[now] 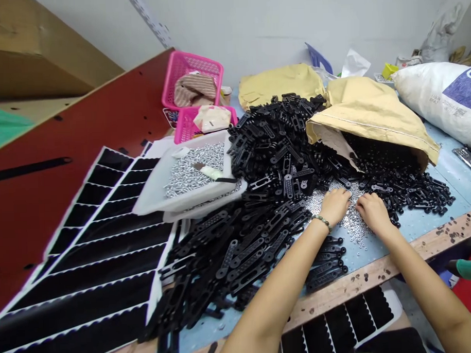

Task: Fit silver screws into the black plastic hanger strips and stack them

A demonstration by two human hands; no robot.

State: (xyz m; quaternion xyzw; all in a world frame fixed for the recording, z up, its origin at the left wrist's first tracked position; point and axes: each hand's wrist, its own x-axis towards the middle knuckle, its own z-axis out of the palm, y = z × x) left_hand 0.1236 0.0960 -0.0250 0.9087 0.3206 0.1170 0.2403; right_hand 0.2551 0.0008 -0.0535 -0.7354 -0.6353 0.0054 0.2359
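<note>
My left hand and my right hand rest side by side on a small heap of silvery nuts or washers on the blue table. Both hands have their fingers curled down into the small metal parts; what they pinch is hidden. A bead bracelet sits on my left wrist. A large pile of black plastic slotted straps surrounds the hands, spilling from a tan paper sack behind them.
A white tray of silver screws stands left of the pile. Black-and-white padded sheets lie at the left, pink baskets behind. A white sack lies at the far right. The table's worn wooden edge runs in front.
</note>
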